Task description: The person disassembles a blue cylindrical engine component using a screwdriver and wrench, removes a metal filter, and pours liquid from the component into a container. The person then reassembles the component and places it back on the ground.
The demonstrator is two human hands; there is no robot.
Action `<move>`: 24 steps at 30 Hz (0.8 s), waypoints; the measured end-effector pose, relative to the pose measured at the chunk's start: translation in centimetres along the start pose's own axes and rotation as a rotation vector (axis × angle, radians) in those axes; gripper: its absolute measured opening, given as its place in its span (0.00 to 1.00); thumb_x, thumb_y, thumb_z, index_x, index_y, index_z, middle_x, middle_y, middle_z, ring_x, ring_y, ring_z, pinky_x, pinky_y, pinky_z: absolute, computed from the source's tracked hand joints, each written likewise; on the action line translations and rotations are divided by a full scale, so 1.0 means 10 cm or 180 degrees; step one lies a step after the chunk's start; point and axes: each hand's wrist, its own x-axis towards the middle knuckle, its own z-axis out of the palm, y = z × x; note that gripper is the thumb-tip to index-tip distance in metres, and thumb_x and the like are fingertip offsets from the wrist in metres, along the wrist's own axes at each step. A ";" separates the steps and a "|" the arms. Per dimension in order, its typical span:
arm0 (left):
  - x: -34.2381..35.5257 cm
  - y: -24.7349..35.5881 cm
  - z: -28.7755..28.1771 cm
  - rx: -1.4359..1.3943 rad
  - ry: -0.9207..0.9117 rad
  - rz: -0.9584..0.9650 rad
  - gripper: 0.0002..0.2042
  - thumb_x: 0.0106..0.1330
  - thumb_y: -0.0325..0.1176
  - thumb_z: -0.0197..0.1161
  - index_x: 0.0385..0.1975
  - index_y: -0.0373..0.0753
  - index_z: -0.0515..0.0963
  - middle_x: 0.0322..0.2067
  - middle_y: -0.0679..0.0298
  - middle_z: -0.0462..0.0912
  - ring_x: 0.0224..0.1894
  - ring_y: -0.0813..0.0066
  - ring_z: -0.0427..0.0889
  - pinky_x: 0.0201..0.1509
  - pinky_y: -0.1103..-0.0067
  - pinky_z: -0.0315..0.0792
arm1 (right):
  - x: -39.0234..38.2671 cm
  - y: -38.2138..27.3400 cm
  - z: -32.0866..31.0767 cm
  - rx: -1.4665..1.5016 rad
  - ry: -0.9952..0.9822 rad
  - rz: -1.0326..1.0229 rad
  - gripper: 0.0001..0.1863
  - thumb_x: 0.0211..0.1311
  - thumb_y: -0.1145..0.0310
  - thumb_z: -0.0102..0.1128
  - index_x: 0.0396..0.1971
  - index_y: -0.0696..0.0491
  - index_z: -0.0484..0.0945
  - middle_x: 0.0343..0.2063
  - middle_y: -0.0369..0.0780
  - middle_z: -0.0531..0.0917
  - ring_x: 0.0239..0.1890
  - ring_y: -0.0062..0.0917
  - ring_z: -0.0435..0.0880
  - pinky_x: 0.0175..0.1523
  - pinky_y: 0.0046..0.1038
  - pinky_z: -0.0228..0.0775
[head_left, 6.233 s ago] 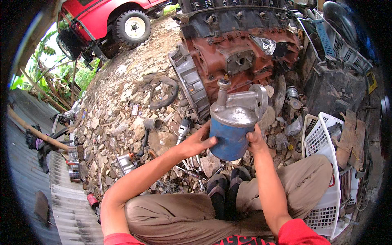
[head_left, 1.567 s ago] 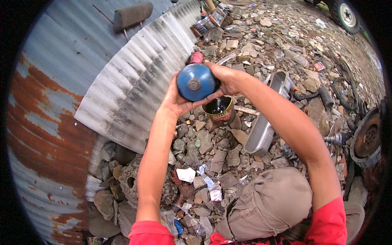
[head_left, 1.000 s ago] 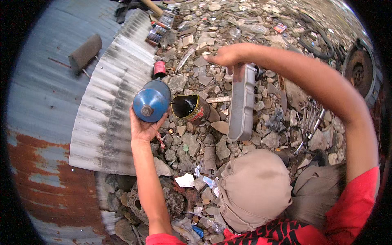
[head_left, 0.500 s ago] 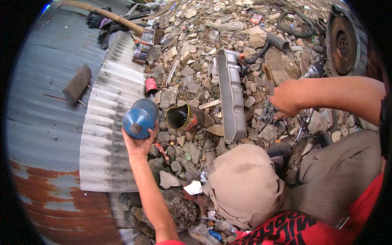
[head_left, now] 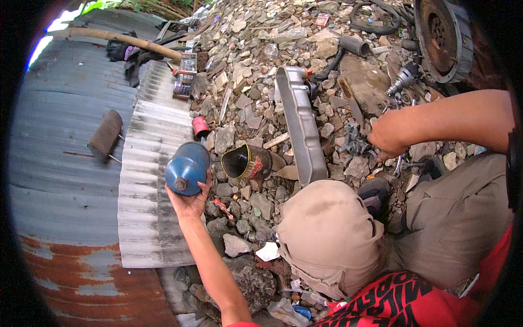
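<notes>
The ground is loose rubble, grey and tan stones strewn with scrap, and it runs out beyond both hands to the far edge of the view. The left hand (head_left: 189, 200) is cupped under a blue cylindrical canister (head_left: 187, 168), gripping it from below and holding it up off the ground. Beside that hand, on its outer side, lies a pale corrugated metal sheet (head_left: 147, 218), and past it spreads a wider grey corrugated roof sheet (head_left: 60, 163), rusted near its close edge, with a dark block (head_left: 105, 134) resting on it. Just inward of the canister a dented tin can (head_left: 249, 162) lies on its side among the stones, mouth toward the canister. Between the hands a long grey metal cover (head_left: 298, 125) lies on the rubble. The right hand (head_left: 388, 139) is closed on a small grey metal part (head_left: 354, 143), low over the stones. Beyond it stands a rusty toothed wheel (head_left: 442, 32).
</notes>
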 end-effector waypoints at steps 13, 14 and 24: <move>-0.05 -0.04 0.09 0.0045 0.0072 0.0074 0.41 0.55 0.57 0.62 0.67 0.47 0.56 0.63 0.41 0.55 0.54 0.37 0.68 0.35 0.68 0.81 | -0.05 -0.06 0.16 0.0067 -0.0018 -0.0028 0.28 0.60 0.45 0.58 0.42 0.59 0.81 0.37 0.50 0.85 0.43 0.45 0.84 0.46 0.43 0.77; -0.05 -0.04 0.08 0.0030 0.0089 0.0061 0.41 0.55 0.57 0.62 0.67 0.47 0.56 0.63 0.41 0.55 0.55 0.38 0.68 0.35 0.68 0.80 | -0.03 -0.05 0.18 0.0052 0.0013 -0.0077 0.28 0.60 0.45 0.58 0.42 0.59 0.81 0.37 0.50 0.85 0.42 0.45 0.84 0.46 0.43 0.77; -0.02 -0.01 -0.01 0.0099 0.0034 0.0138 0.42 0.53 0.60 0.62 0.67 0.48 0.56 0.63 0.42 0.55 0.56 0.39 0.67 0.35 0.68 0.80 | 0.01 -0.08 0.31 0.0080 -0.0038 -0.0088 0.27 0.60 0.46 0.58 0.37 0.58 0.84 0.38 0.50 0.85 0.43 0.47 0.84 0.48 0.44 0.76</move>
